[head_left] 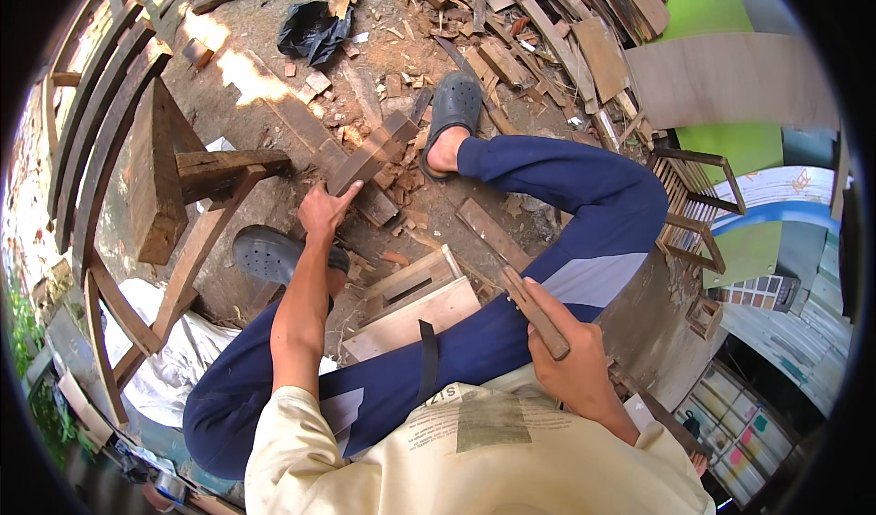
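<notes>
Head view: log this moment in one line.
left hand: holds block | right hand: grips wooden handle | black bag: on ground

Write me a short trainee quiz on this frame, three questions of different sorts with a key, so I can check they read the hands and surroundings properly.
1. What does the left hand grip?
2. True or false: the black plastic bag lies on the ground.
3. The right hand holds:
A) a shoe
B) a wooden handle
C) a roll of tape

Key:
1. A piece of wood, by its end nearer the person.
2. True.
3. B.
</notes>
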Demonstrator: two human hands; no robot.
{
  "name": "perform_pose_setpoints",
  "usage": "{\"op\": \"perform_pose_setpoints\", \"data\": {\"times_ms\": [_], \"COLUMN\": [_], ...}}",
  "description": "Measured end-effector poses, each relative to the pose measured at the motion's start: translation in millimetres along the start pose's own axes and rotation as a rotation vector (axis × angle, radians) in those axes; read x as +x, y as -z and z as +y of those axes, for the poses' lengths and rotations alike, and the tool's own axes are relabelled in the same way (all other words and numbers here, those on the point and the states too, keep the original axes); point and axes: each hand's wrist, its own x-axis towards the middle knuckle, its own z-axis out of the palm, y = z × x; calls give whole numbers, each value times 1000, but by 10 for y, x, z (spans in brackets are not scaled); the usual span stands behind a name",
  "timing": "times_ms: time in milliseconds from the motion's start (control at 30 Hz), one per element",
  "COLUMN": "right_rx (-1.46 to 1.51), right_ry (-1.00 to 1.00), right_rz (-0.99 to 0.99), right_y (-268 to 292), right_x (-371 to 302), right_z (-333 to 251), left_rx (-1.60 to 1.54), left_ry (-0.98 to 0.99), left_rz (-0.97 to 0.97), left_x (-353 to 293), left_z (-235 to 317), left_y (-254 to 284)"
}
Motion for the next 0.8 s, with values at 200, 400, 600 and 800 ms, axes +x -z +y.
{"op": "perform_pose_setpoints", "data": {"times_ms": [200,400,600,800], "right_rx": [59,251,334,363], "right_ry": [84,19,10,26], "right_rz": [210,232,259,301], "right_y": [-18,13,69,158], "right_x": [114,164,118,86], "right_z": [238,383,500,488], "left_rx": [-32,-57,108,0], "left_ry": [-36,-168,-281,-704], "left_rz": [178,426,112,-466], "left_x": [-49,13,-139,-588], "left_z": [-47,578,1498,1510], "left_y": [-167,-167,-319,-657]}}
